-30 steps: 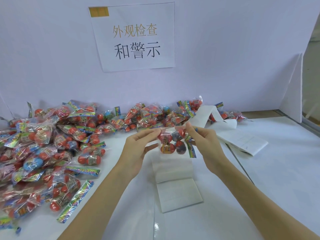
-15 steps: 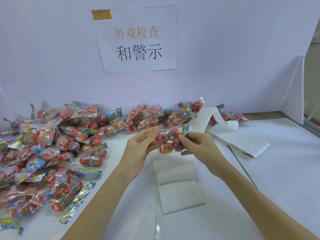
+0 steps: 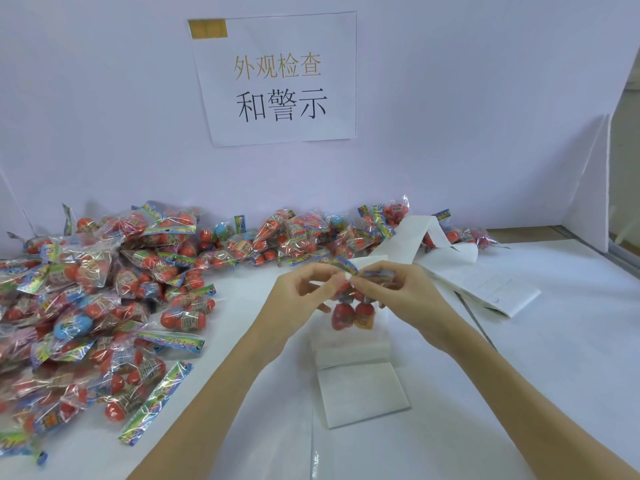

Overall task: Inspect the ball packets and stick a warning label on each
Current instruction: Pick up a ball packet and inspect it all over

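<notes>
Now we hold one ball packet (image 3: 351, 306) up over the middle of the bench (image 3: 554, 358), between our two hands. Our left hand (image 3: 298, 299) pinches the packet's colourful top strip from the left side, thumb and fingers curled onto it, and our right hand (image 3: 405, 299) pinches the same strip from the right, so both grips are closed on the packet. The packet is a clear plastic bag hanging down from the strip; inside it we see red balls, two of them at the bottom, one with an orange printed patch. How many balls it holds in all we cannot tell.

Directly under the packet, on the bench, lies a white strip of label backing (image 3: 360, 386), folded so that its near part lies flat towards us. A second white strip (image 3: 485, 289) lies further right and runs back to the far side, looping up over the far packets.

On the left, a large heap of packets (image 3: 93, 306) covers the bench, spreading along the far edge to the right. Each is a clear bag with a bright multicoloured header, mostly holding red balls, a few with a blue one.

On the far wall hangs a white paper sign (image 3: 277, 77) with printed Chinese characters.
</notes>
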Tool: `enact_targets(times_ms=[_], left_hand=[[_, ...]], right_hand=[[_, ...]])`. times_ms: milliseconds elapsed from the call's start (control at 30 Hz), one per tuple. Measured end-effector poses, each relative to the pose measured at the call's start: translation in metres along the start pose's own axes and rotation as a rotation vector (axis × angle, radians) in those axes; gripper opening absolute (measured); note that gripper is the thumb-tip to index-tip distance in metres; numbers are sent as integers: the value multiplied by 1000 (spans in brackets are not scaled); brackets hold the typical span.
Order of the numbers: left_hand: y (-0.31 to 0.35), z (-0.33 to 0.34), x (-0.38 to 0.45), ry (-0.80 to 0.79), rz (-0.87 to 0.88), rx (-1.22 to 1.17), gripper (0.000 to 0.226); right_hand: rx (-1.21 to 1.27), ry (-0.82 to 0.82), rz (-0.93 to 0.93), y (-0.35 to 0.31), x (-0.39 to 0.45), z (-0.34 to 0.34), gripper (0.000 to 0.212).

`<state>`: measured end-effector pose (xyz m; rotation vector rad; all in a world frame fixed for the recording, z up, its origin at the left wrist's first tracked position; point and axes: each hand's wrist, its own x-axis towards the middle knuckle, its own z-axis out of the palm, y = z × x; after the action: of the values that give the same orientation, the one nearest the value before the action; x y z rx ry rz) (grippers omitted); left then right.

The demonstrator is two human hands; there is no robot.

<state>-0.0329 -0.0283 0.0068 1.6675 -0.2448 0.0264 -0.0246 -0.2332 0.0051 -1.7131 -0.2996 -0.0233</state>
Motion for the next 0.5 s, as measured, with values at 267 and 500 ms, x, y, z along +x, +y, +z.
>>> enact_targets(times_ms=[267,500], left_hand=[[2,5,-1,128,-109,-292,12],[5,10,-4,246,-175,-583,25]], right_hand=[[143,126,74,-1,0,3,21],[136,129,7,-6,-1,2,26]])
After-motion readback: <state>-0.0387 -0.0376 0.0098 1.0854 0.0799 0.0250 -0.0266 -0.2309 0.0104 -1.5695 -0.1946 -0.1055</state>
